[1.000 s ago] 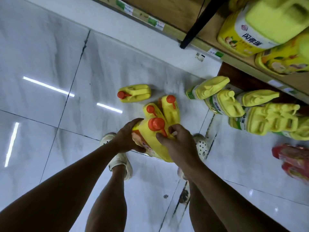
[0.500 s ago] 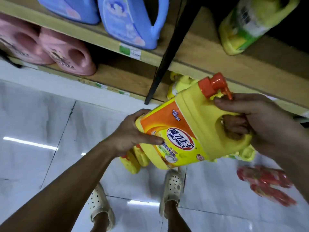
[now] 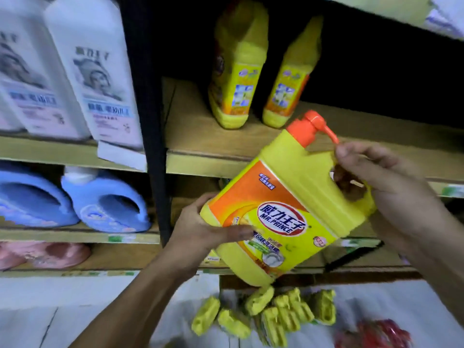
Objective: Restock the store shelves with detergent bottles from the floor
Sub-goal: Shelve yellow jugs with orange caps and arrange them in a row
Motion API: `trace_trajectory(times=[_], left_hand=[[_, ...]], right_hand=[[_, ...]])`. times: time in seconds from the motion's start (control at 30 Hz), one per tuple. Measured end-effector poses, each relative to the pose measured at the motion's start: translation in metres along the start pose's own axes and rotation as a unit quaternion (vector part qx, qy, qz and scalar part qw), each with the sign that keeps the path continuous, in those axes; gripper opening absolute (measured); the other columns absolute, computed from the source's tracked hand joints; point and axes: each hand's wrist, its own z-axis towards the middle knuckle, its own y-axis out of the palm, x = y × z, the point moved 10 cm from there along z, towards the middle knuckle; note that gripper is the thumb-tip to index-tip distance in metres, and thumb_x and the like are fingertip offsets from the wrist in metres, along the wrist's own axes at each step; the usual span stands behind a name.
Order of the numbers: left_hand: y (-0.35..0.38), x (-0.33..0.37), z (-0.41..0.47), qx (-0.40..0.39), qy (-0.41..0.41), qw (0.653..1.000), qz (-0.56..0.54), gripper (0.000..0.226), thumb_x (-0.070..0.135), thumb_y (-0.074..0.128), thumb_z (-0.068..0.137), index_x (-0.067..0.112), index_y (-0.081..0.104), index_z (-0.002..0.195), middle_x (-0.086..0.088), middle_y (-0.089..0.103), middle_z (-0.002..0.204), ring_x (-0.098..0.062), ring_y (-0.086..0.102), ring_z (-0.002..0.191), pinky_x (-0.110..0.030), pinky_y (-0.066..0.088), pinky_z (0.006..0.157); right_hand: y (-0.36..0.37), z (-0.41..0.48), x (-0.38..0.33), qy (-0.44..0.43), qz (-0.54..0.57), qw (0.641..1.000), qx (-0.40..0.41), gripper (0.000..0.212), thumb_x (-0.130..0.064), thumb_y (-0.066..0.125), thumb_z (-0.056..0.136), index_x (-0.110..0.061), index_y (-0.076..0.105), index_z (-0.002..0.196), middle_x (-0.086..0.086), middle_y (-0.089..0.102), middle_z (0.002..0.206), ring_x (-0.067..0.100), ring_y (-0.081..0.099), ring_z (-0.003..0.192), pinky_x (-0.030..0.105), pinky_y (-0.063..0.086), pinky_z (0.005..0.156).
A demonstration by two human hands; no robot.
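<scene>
I hold a large yellow detergent bottle (image 3: 296, 204) with an orange pump cap and an orange label, tilted in front of the shelves. My right hand (image 3: 381, 182) grips its handle, fingers curled through the opening. My left hand (image 3: 200, 229) grips the bottle's lower left corner, thumb across the label. Above and behind it lies a wooden shelf (image 3: 200, 141) where two upright yellow bottles (image 3: 236, 71) stand side by side. Several more yellow bottles (image 3: 271, 315) lie on the floor below.
A black upright post (image 3: 148, 121) splits the shelving. Left of it stand white bottles (image 3: 93, 71), with blue jugs (image 3: 108, 202) one shelf down and pink jugs (image 3: 50, 254) below those. Red packets (image 3: 376, 332) lie on the white floor at the lower right.
I have risen from the floor with the bottle. It has gone from floor level up to the middle shelves, and the view has swung upward to the shelf with two yellow bottles.
</scene>
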Motion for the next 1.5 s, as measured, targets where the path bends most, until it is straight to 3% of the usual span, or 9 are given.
trace_trajectory(times=[0.23,0.43,0.57,0.67,0.83,0.97,1.03,1.3,1.5], left_hand=[[0.055,0.052,0.028,0.002,-0.026,0.999,0.029,0.073,0.034,0.099,0.039,0.013,0.076,0.105,-0.010,0.079,0.100,-0.031,0.076,0.091,-0.043,0.061,0.083],[0.083,0.091,0.068,0.074,-0.016,0.997,0.014,0.074,0.047,0.095,0.047,0.018,0.070,0.110,-0.001,0.079,0.097,-0.021,0.077,0.090,-0.038,0.059,0.085],[0.103,0.107,0.115,0.143,0.008,0.989,0.040,0.045,0.049,0.086,0.072,0.026,0.064,0.104,0.007,0.078,0.095,-0.013,0.076,0.085,-0.032,0.061,0.077],[0.121,0.112,0.144,0.171,0.031,0.982,0.080,0.036,0.045,0.072,0.089,0.026,0.061,0.118,-0.002,0.074,0.110,-0.024,0.072,0.101,-0.044,0.058,0.093],[0.163,0.106,0.163,0.105,0.080,0.967,0.216,0.058,0.051,0.073,0.085,0.026,0.058,0.135,0.000,0.069,0.121,-0.018,0.065,0.111,-0.036,0.051,0.103],[0.193,0.094,0.168,0.031,0.114,0.930,0.347,0.112,0.061,0.090,0.055,0.025,0.042,0.150,0.009,0.040,0.140,0.004,0.037,0.122,-0.007,0.030,0.109],[0.200,0.097,0.174,0.031,0.137,0.901,0.410,0.118,0.057,0.091,0.058,0.020,0.034,0.154,0.000,0.037,0.151,-0.012,0.031,0.141,-0.022,0.029,0.118],[0.183,0.096,0.198,0.040,0.173,0.881,0.438,0.067,0.052,0.075,0.082,0.006,0.054,0.126,-0.014,0.061,0.122,-0.030,0.057,0.113,-0.029,0.040,0.089],[0.169,0.103,0.196,0.092,0.201,0.866,0.449,0.061,0.061,0.075,0.077,0.007,0.062,0.104,-0.013,0.072,0.102,-0.033,0.062,0.097,-0.035,0.044,0.078]], right_hand=[[-0.070,0.016,-0.002,0.041,0.040,0.993,0.101,0.037,-0.043,0.071,0.081,-0.016,0.073,0.106,0.000,0.077,0.099,0.016,0.070,0.084,0.032,0.054,0.070],[-0.114,0.055,-0.001,0.058,0.043,0.971,0.226,0.021,-0.039,0.068,0.092,-0.018,0.072,0.094,0.000,0.074,0.086,0.009,0.068,0.057,0.027,0.054,0.050],[-0.133,0.084,-0.005,0.076,0.044,0.954,0.285,0.030,-0.044,0.066,0.092,-0.015,0.063,0.096,0.008,0.070,0.097,0.028,0.071,0.082,0.058,0.060,0.072],[-0.145,0.104,-0.017,0.056,0.041,0.945,0.319,0.033,-0.046,0.068,0.091,-0.017,0.057,0.082,0.004,0.067,0.089,0.025,0.067,0.072,0.044,0.059,0.062],[-0.166,0.134,-0.031,0.049,-0.031,0.933,0.356,0.036,-0.045,0.072,0.085,-0.015,0.063,0.069,0.008,0.070,0.090,0.032,0.071,0.085,0.052,0.060,0.079],[-0.169,0.155,-0.028,0.074,-0.068,0.928,0.358,0.032,-0.040,0.075,0.081,-0.009,0.069,0.088,0.012,0.070,0.098,0.033,0.071,0.092,0.052,0.059,0.085],[-0.168,0.162,-0.032,0.068,-0.083,0.925,0.365,0.019,-0.027,0.072,0.075,-0.011,0.062,0.080,0.011,0.069,0.096,0.033,0.070,0.090,0.052,0.059,0.084],[-0.118,0.173,-0.063,-0.051,-0.110,0.944,0.306,0.042,-0.038,0.077,0.061,-0.017,0.070,0.097,-0.001,0.075,0.098,0.027,0.071,0.094,0.043,0.059,0.085],[-0.091,0.165,-0.077,-0.127,-0.279,0.902,0.305,0.054,-0.055,0.078,0.068,-0.009,0.072,0.095,0.012,0.073,0.096,0.035,0.068,0.097,0.040,0.056,0.082]])
